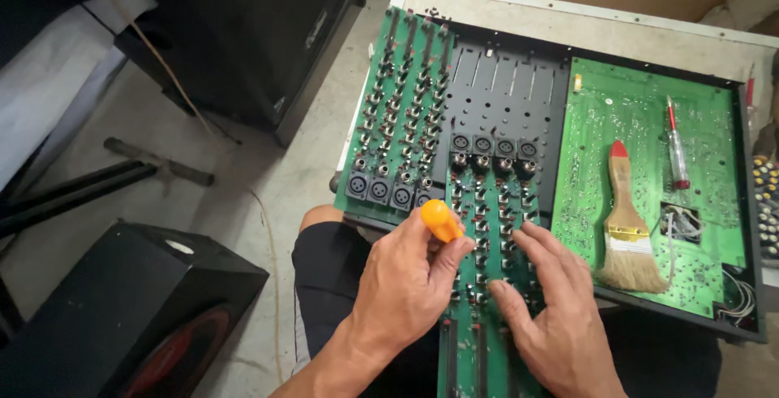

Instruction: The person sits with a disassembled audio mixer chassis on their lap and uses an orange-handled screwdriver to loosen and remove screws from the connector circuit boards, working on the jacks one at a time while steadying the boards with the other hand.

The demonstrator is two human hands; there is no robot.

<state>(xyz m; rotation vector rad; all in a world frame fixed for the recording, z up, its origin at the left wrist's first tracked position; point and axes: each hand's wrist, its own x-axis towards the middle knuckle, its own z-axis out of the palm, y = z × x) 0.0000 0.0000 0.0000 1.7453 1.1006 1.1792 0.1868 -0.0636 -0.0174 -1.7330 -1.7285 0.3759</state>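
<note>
Left hand low in the middle of the frame, fingers curled tight round a screwdriver with an orange handle; only the handle pokes out above the thumb, tip hidden against the board. Right hand just beside it on the right, holding nothing, fingers spread and pressing flat on a long green circuit board strip packed with rows of small jacks and pots. Strip running from the bottom edge up toward the centre, lying partly over the open mixer chassis, a black metal tray with a pale rim filling the upper right. Second green strip of the same sort sitting at a slant along the chassis's left side, a row of round black sockets at its near end. Big green board in the right half of the chassis, with a wooden-handled paintbrush lying on it, red handle end pointing up-frame, bristles toward the near edge. Just right of the brush, a slim clear tester screwdriver with red ends, also on that board. Black speaker box with a red-ringed cone at lower left on the concrete floor. Bare knee and dark shorts under the left wrist.
</note>
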